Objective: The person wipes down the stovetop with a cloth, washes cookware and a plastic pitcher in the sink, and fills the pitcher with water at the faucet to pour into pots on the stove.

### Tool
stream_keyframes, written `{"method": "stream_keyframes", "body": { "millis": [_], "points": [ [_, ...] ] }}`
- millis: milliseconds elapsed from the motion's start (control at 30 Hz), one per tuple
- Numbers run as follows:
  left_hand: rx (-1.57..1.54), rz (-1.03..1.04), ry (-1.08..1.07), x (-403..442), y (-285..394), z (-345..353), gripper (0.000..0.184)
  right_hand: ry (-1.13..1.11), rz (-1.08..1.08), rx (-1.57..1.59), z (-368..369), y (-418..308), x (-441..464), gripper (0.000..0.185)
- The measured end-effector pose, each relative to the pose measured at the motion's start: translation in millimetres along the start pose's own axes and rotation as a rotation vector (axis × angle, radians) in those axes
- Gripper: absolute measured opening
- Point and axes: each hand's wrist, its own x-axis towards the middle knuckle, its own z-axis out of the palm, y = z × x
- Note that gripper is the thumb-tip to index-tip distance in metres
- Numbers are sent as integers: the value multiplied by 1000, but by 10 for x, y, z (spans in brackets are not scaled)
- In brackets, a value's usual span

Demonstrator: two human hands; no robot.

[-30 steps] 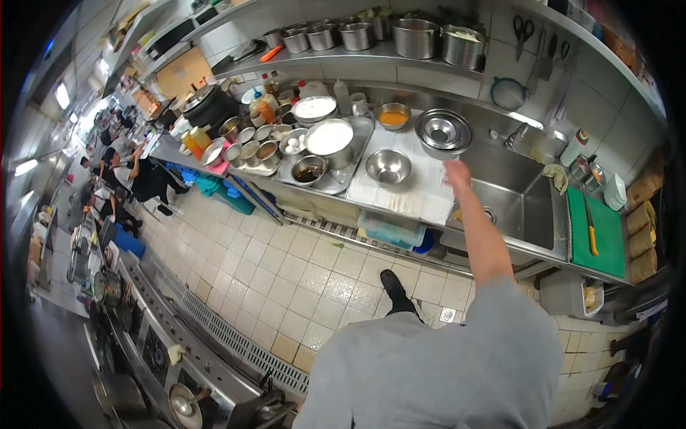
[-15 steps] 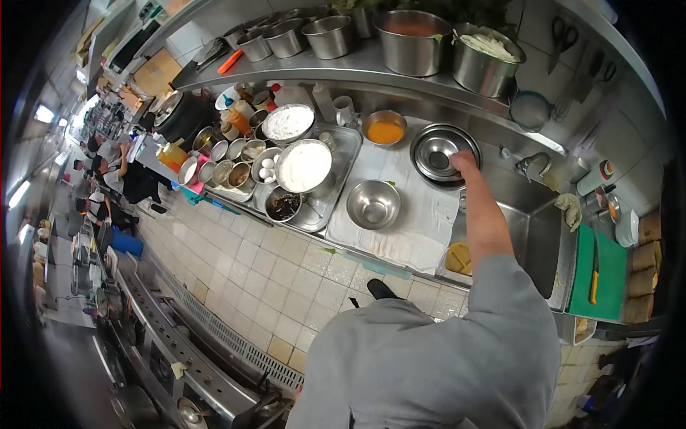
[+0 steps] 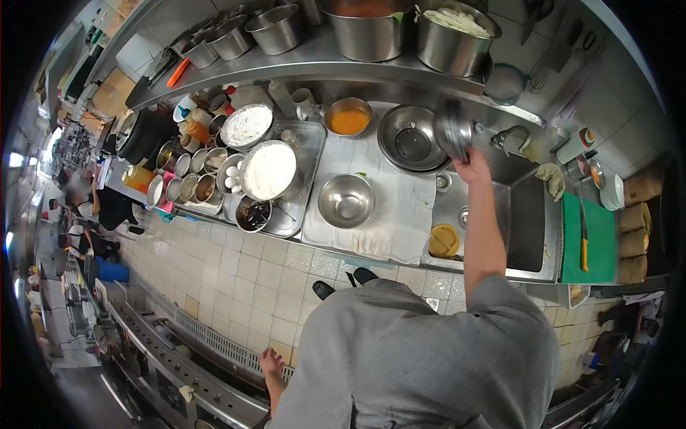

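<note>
My right hand [image 3: 473, 167] grips a small metal bowl [image 3: 450, 130], which is tipped on its side, smeared by motion, and held up near the back left of the sink. Left of it, larger metal bowls [image 3: 389, 154] sit stacked on the white cloth [image 3: 407, 207]. Another metal bowl [image 3: 346, 201], with nothing in it, stands nearer me on the same cloth. Behind that is a bowl of orange liquid [image 3: 349, 119]. My left hand [image 3: 271, 362] hangs low at my left side, fingers apart and slightly curled, holding nothing.
A sink [image 3: 525, 222] with a faucet [image 3: 511, 137] lies at right, a yellow sponge-like piece [image 3: 444, 241] in it. Beyond are a green board [image 3: 572, 243] and a knife [image 3: 584, 239]. A metal tray [image 3: 307, 154] holds several bowls. Pots line the shelf [image 3: 321, 66].
My right hand has lifted the small bowl out of the stack, moved it right and tilted it. My left hand has come into view, and my view has shifted.
</note>
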Motion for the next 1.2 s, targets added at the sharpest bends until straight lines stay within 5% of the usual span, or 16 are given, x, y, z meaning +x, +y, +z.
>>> {"method": "stream_keyframes", "body": {
  "millis": [67,233,300,400,433,533,633,800,967,1033,1067,1100,1133,1200],
  "points": [
    [56,-16,11,-30,256,246,36,-69,99,458,128,-9,-568,25],
    [146,-59,-86,-5,219,298,35,-65,226,639,-295,448,-589,34],
    [247,-65,-172,7,186,279,32,39,336,396,-165,654,-658,33],
    [362,-30,-203,19,37,161,30,24,83,-39,719,983,-1229,16],
    [436,14,-202,17,-1,136,30,-67,72,-200,688,1166,-1153,29],
    [380,-30,-266,116,-55,97,32,0,-41,-768,1450,1397,-1469,39],
    [77,-250,-226,-280,304,306,34,-177,-264,-1320,1665,1790,-1257,35],
    [217,-73,-114,-416,351,402,30,-275,-205,-1679,2042,1671,-1209,32],
    [196,-28,-30,-502,109,223,27,-34,-775,-1299,1729,1019,-454,19],
    [69,-169,-62,-504,-190,-3,23,139,-686,-1509,1573,678,12,28],
    [284,290,-246,277,-1139,-363,22,188,-724,-1619,1323,674,449,34],
    [755,1067,-177,119,-1126,-344,20,182,-727,-1618,1207,632,686,34],
    [882,1593,74,53,-1124,-303,19,114,-694,-1768,1129,605,872,38],
    [1230,1058,-116,-41,-1290,-535,20,-45,-777,-1976,1032,630,1042,43]
  ]
}}
